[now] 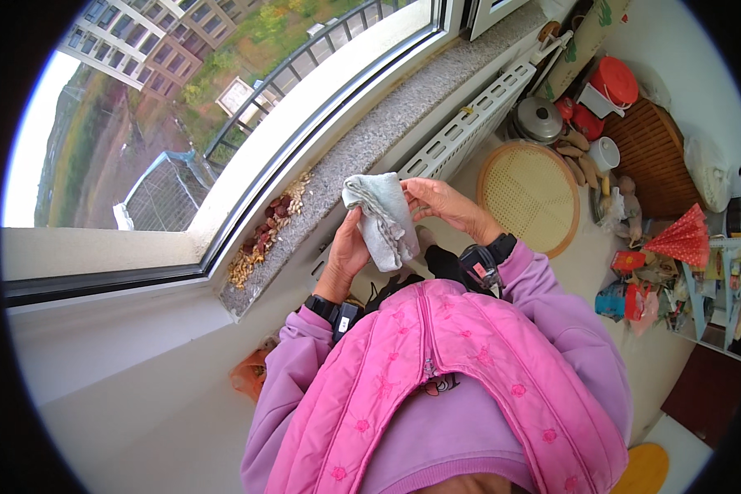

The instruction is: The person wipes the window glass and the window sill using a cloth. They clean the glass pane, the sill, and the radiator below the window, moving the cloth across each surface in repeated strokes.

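A folded grey-green cloth [386, 222] is held up between my two hands, in front of the window sill's edge. My left hand [348, 247] grips its lower left side, with the thumb on the front. At its upper right, my right hand [441, 204] touches the side with bent fingers; part of those fingers is hidden behind the cloth. To the left of the cloth, a row of dried red fruits [278, 210], pale seeds or nuts [297, 192] and yellowish pieces [242, 265] lies on the granite window sill [370, 133] beside the frame.
A white slotted radiator cover [469, 117] stands below the sill. On the floor to the right are a round woven tray [528, 197], a lidded metal pot [537, 119], sweet potatoes [573, 151] and a red bucket [615, 81]. An orange plastic bag [249, 372] lies at lower left.
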